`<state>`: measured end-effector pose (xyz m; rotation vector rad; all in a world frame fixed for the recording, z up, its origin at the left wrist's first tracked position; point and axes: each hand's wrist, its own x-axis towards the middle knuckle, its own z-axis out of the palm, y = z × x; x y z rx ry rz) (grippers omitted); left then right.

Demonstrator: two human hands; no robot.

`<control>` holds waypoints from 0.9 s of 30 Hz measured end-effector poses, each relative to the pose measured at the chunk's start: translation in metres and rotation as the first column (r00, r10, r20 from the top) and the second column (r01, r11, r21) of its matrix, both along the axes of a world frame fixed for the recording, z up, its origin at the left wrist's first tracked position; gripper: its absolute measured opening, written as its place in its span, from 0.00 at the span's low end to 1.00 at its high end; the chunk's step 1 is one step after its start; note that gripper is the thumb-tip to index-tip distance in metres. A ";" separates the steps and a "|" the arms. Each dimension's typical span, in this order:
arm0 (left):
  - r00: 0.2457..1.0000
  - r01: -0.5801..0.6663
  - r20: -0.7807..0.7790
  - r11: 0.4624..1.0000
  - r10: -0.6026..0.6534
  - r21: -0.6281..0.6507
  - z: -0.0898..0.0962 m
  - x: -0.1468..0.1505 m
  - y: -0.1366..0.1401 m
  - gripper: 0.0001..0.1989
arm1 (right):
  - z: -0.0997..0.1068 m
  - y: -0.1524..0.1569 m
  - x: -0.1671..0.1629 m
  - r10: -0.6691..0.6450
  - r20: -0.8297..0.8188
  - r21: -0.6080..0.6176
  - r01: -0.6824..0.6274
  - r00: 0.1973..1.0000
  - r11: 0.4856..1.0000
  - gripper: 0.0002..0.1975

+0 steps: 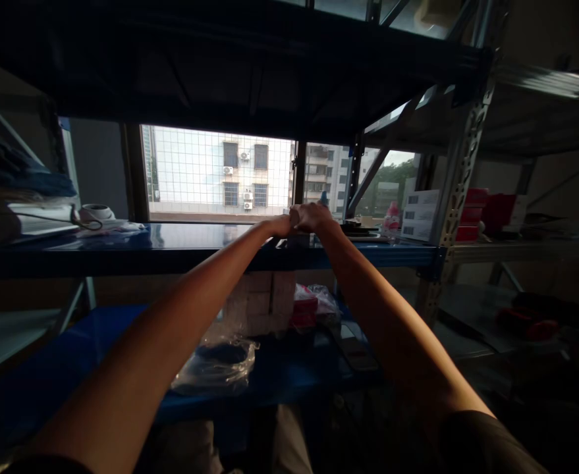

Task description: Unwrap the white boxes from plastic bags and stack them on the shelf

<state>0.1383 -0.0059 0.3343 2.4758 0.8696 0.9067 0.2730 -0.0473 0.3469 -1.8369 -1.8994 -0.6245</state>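
Note:
Both my arms reach out to the blue middle shelf (205,238). My left hand (281,226) and my right hand (313,217) meet close together over its front part, fingers curled inward. Below them sits a small dark grey, box-like object (305,239), largely covered by the hands. What the fingers grip is hidden. A blue tip (323,197) pokes up just behind my right hand; its lower part is out of sight.
Right of my hands are a pink bottle (391,217) and white labelled boxes (420,214). The lower shelf (289,375) holds clear plastic wrap (215,365), cartons (259,299) and a red item (303,309). A perforated metal upright (460,171) stands at right.

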 end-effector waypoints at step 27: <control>0.770 -0.598 -0.351 0.795 0.532 -0.106 -0.260 -0.280 -0.039 0.28 | -0.278 -0.044 -0.127 0.081 -0.294 -0.586 -0.247 0.952 0.772 0.28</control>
